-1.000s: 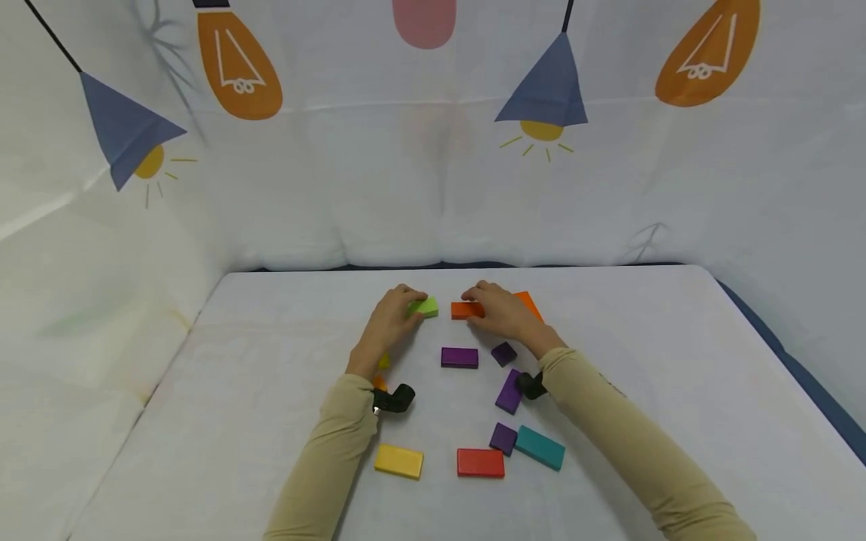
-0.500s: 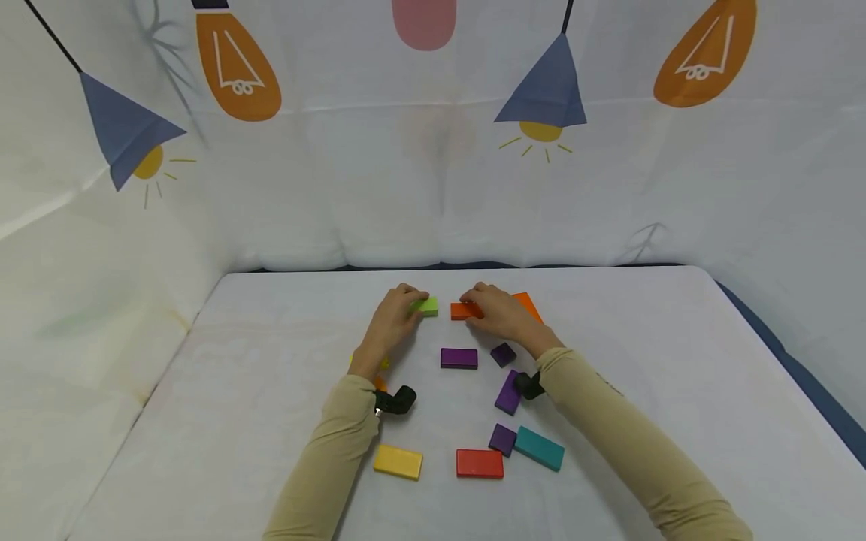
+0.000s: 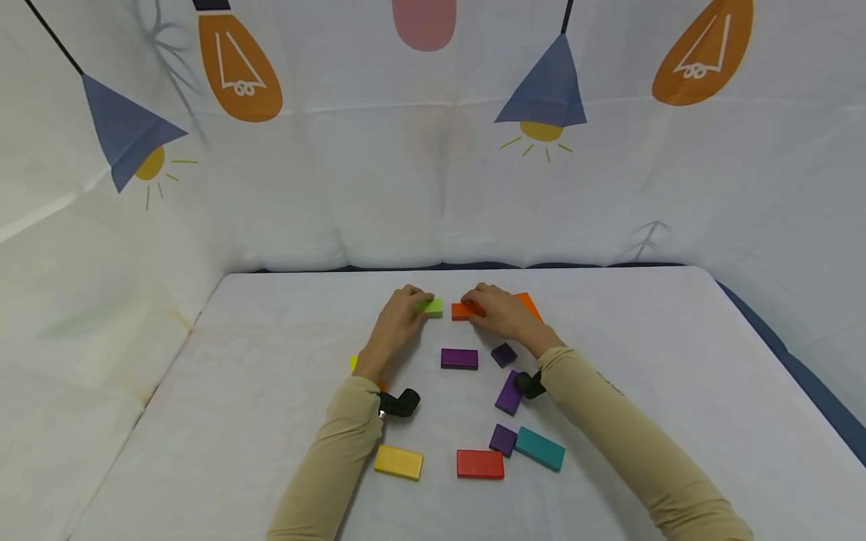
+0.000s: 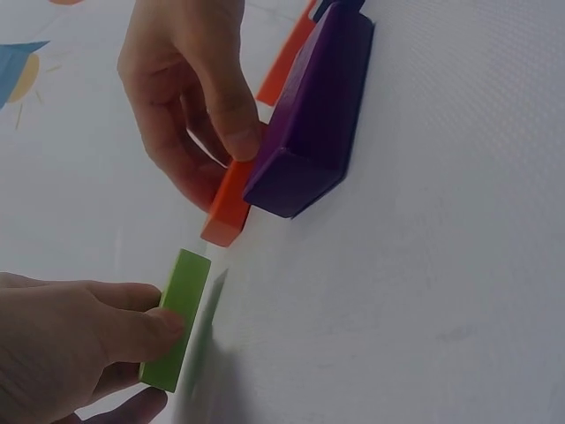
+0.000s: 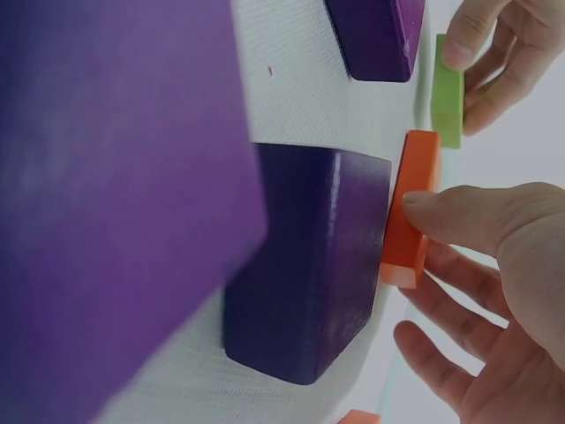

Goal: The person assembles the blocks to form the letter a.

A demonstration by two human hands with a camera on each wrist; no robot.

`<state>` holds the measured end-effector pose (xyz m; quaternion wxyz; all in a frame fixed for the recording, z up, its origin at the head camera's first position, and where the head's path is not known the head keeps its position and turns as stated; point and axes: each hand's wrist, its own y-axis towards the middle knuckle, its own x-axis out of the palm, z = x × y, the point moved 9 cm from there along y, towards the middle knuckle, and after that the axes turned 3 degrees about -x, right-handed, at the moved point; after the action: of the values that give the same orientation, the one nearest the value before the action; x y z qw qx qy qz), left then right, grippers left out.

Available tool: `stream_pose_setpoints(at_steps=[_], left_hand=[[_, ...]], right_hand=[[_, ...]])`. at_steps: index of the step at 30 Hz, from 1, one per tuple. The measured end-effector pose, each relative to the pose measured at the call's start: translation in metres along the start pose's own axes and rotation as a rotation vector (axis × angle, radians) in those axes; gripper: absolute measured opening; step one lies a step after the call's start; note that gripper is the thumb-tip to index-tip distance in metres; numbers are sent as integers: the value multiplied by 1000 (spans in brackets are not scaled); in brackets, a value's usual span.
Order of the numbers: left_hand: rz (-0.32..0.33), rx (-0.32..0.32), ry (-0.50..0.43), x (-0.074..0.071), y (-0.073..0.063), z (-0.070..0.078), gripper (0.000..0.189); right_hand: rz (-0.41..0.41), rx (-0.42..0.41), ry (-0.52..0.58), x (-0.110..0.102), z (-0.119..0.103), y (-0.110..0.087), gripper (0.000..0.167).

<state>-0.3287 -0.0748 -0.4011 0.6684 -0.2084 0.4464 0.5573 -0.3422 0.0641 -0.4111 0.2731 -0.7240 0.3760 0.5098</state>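
At the far middle of the table, my left hand [image 3: 401, 319] pinches a light green block [image 3: 434, 307] between thumb and fingers. In the left wrist view the green block [image 4: 177, 320] shows a shadow beside it on the cloth. Across a small gap, my right hand [image 3: 499, 312] holds an orange block [image 3: 462, 311], its thumb on the near face and fingers behind, as the right wrist view shows on the orange block [image 5: 409, 212]. A second orange block [image 3: 528, 305] lies partly hidden behind the right hand. A purple block [image 3: 459, 359] lies just nearer.
A small dark purple block [image 3: 504, 355] and a longer purple one [image 3: 508, 394] lie by the right wrist. Closer in are a yellow block [image 3: 399, 462], red block [image 3: 480, 464], purple cube [image 3: 503, 439] and teal block [image 3: 540, 448]. Yellow and orange pieces sit partly under the left wrist.
My left hand has shifted slightly to the right with the green block, narrowing the gap to the orange one. My right hand stays nearly still.
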Motion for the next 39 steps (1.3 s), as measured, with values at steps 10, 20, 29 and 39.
stream_pose_setpoints(at_steps=[10, 20, 29, 39], left_hand=[[-25, -14, 12, 6, 1, 2, 33], [-31, -9, 17, 11, 1, 4, 33], [-26, -12, 10, 13, 0, 7, 34], [-22, -15, 18, 15, 1, 8, 33]], right_hand=[[-7, 10, 7, -1, 1, 0, 35], [-4, 3, 14, -2, -2, -1, 35], [11, -7, 8, -2, -1, 0, 35], [10, -13, 11, -1, -1, 0, 35]])
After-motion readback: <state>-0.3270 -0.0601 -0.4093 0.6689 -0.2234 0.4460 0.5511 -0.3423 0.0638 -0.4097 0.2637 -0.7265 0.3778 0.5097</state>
